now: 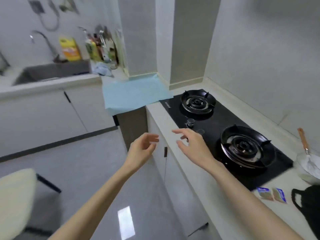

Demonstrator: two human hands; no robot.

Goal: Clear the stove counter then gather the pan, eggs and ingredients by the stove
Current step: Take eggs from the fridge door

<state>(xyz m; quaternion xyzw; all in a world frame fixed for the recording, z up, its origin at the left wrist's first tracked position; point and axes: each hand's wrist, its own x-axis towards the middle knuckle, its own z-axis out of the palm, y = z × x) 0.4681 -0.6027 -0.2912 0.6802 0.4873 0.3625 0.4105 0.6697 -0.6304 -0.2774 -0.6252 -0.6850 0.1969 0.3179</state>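
Before the stove [216, 122], left hand [142, 148] and right hand [192, 144], fingers loosely apart (both empty); spatula [302, 141] in white bowl [306, 176].

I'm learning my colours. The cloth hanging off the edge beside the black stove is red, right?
Not quite. In the head view, the cloth hanging off the edge beside the black stove is light blue, not red.

Bare forearms [97, 201], left hand [142, 149], right hand [194, 146]
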